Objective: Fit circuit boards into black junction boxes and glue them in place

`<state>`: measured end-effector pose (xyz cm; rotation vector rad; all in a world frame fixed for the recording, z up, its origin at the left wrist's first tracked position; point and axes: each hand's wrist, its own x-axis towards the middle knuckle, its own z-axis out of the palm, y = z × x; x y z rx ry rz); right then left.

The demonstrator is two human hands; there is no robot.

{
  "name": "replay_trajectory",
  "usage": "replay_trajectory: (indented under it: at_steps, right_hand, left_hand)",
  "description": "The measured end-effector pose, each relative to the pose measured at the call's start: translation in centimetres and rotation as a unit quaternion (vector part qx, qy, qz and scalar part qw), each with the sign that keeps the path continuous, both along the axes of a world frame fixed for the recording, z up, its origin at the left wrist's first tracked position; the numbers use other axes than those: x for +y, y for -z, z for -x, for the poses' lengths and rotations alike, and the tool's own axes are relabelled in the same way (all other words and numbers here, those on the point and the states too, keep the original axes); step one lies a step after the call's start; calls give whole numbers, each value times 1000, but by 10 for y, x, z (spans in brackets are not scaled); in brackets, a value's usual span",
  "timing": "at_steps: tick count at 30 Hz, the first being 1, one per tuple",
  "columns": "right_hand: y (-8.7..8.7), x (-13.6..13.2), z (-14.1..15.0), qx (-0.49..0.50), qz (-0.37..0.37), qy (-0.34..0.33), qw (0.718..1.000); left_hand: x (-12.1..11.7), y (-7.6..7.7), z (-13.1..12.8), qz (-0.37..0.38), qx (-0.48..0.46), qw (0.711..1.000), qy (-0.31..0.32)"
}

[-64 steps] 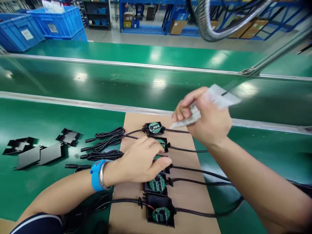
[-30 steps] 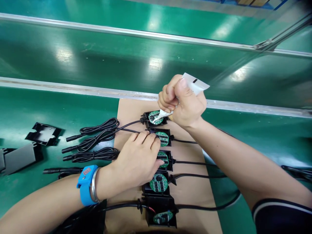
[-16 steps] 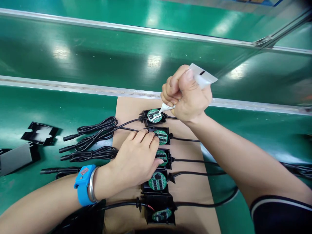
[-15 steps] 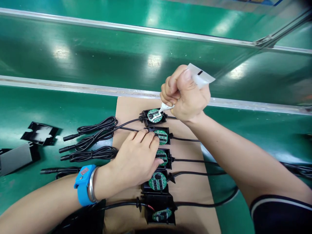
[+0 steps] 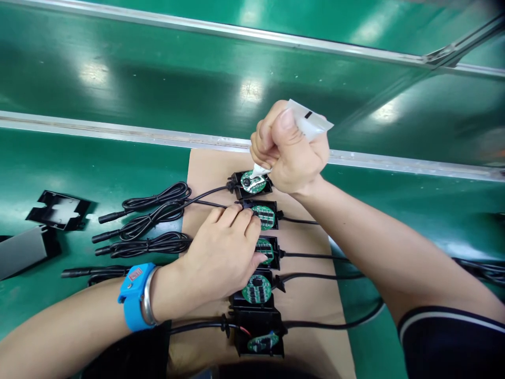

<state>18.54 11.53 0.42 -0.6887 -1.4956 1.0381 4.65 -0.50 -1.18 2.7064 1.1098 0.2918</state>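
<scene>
White squeeze tube (image 5: pixel 305 120): clenched in the fist of the right hand (image 5: pixel 290 152), crimped flat end sticking up past the thumb, nozzle pointing down out of the bottom of the fist. Nozzle tip sits on the round green circuit board (image 5: pixel 253 182) directly under the curled fingers.

Topmost black housing (image 5: pixel 251 185): holds that board; lies just below and left of the right hand, at the far end of a column of five.

Left hand (image 5: pixel 223 255): laid palm-down with fingers pressed together and stretched forward, fingertips on the second housing (image 5: pixel 262 213), palm covering most of the third housing (image 5: pixel 269 251). Blue wristband (image 5: pixel 132 296) and a metal bangle on its wrist.

Fourth housing (image 5: pixel 254 291) and fifth housing (image 5: pixel 258 332): just right of the left wrist, each with a green board showing.

Brown cardboard sheet (image 5: pixel 213 168): lies beneath both hands and all five housings.

Black coiled cables (image 5: pixel 152 223): left of the left hand's fingers, running to the housings; further cables lead off under the right forearm.

Black covers (image 5: pixel 58 209): loose, well to the left of the left hand.

Green conveyor belt (image 5: pixel 165 89): beyond the right hand.
</scene>
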Motion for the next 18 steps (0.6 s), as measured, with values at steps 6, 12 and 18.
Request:
replay_trajectory:
  at_steps: [6,12,18]
  right_hand:
    - [6,5,6,23,-20,-51,998]
    - [-20,-2,-11,108,33,-100,989]
    - [-24,-35,-19,111,150,-140,972]
  left_hand:
    - [-6,-6,0,-64,1,998,7]
    - [-30,-15,1,-98,-13,993,59]
    - [-38,-5,-2,-89,40,993,60]
